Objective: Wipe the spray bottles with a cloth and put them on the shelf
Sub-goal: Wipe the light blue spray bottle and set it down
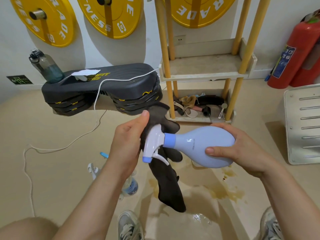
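Two hands engaged: my right hand [242,149] grips the blue spray bottle [204,146] by its base; my left hand [128,141] holds the dark cloth [166,184] against the trigger head [154,141]. Advisable: turn the bottle, wipe head to base. The shelf [204,66] stands beyond both hands.

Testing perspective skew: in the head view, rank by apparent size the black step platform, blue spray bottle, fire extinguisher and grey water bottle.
1. black step platform
2. blue spray bottle and fire extinguisher: alike, unranked; bottle is nearest the camera, extinguisher is cropped
3. grey water bottle
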